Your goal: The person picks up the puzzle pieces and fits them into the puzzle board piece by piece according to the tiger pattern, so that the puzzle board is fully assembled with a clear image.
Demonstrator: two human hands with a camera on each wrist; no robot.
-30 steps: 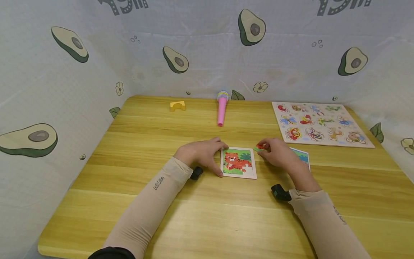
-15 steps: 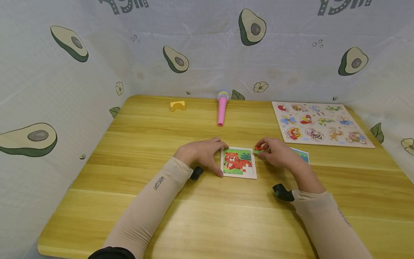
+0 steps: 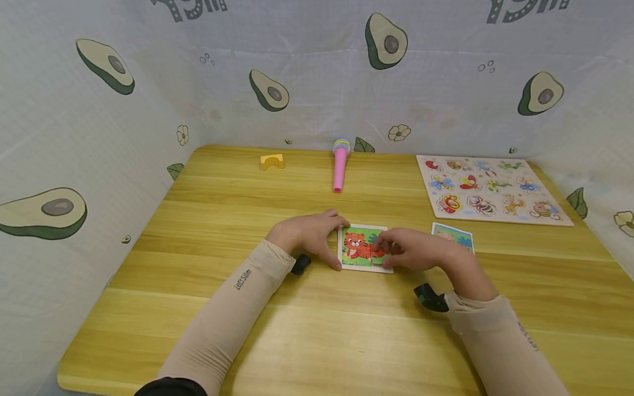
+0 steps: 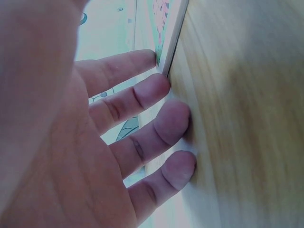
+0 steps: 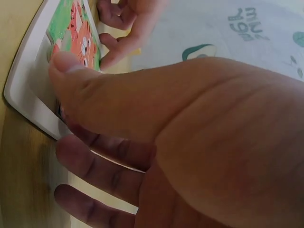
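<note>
A square jigsaw puzzle (image 3: 355, 247) with an orange tiger on green lies in a white-rimmed tray on the table. At its left side my left hand (image 3: 313, 237) touches the edge, the index finger by the far corner and the thumb by the near one. The left wrist view shows the fingers of my left hand (image 4: 137, 118) extended and spaced apart. My right hand (image 3: 413, 248) pinches a puzzle piece (image 3: 378, 257) over the tray's near right part. In the right wrist view, the thumb of my right hand (image 5: 109, 99) partly hides that piece and the bare tray floor (image 5: 42, 78).
A small picture card (image 3: 453, 236) lies behind the right hand, partly covered by it. Farther back are a wooden board with insect pictures (image 3: 490, 190), a pink toy microphone (image 3: 339, 165) and a yellow arch block (image 3: 272, 161). A patterned cloth (image 3: 317, 71) hangs behind the table.
My right hand has moved left and nearer with the puzzle piece, from beside the tray to over its near right part. More of the picture card shows. The left hand stays in place.
</note>
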